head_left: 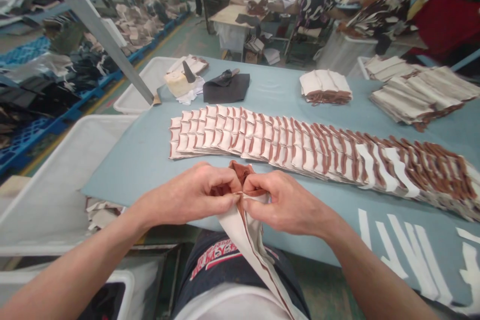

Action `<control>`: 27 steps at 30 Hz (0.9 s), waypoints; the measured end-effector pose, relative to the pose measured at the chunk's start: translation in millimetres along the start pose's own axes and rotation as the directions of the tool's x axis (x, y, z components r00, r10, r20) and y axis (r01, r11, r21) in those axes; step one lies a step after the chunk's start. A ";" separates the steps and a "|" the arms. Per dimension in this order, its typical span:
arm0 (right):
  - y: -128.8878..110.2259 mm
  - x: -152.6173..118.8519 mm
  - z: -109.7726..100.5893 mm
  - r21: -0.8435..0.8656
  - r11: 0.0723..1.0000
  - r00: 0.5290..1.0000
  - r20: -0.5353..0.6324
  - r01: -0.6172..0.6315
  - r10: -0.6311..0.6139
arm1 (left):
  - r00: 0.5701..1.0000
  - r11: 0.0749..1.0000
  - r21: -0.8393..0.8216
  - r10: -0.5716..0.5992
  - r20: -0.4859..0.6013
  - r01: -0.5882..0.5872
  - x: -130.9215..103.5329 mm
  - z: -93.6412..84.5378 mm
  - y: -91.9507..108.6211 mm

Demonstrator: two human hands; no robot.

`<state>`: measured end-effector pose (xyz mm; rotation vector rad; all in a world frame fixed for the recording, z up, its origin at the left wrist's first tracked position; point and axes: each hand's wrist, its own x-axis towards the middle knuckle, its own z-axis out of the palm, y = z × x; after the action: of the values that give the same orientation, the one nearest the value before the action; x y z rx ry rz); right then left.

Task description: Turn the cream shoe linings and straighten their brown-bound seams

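Observation:
Both my hands pinch the upper edge of a cream and brown leather piece (240, 232) that hangs down over my lap. My left hand (204, 190) grips the edge from the left, thumb and fingers pressed together. Close beside it, my right hand (275, 202) pinches the same edge from the right. A brown fold (240, 169) stands up between the fingers. Just beyond, a long overlapping row of similar cream and brown pieces (258, 137) lies across the blue-grey table (131, 165).
White strips (408, 245) lie at the table's right. Stacked pieces (325, 85) and a larger pile (427, 91) sit at the back, near a black folded item (227, 87). White bins (67, 180) stand left, beside a metal post (101, 35). Another person (317, 0) is in the background.

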<state>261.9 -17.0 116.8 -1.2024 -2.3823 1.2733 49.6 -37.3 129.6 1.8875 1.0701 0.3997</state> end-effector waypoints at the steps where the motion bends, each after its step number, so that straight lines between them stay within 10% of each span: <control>1: 0.4 0.2 -0.1 0.000 1.000 1.000 0.000 0.004 -0.004 | 1.000 1.000 0.000 0.006 -0.008 -0.006 0.0 1.2 -0.1; 8: 7.4 -2.2 3.8 0.018 0.999 1.000 -0.012 0.029 -0.028 | 0.999 0.998 -0.054 -0.028 -0.041 0.025 -1.6 9.3 -3.8; 15: 5.6 -5.5 7.6 -0.093 0.995 0.995 -0.095 0.033 -0.042 | 0.986 0.984 -0.166 -0.039 0.161 0.066 6.2 9.6 -5.9; 22: 12.7 -20.6 27.4 -0.175 0.980 0.884 -0.468 -0.094 0.001 | 0.973 0.988 -0.154 -0.010 -0.230 -0.027 9.5 45.1 -5.0; 27: 18.6 -28.7 44.9 0.000 0.986 0.884 -0.443 -0.168 0.151 | 0.919 0.991 -0.108 -0.113 -0.378 0.077 8.9 66.9 -6.1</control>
<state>269.1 -59.8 80.6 -1.5363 -2.0165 0.8716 94.2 -65.4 87.1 1.7058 1.3701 0.7721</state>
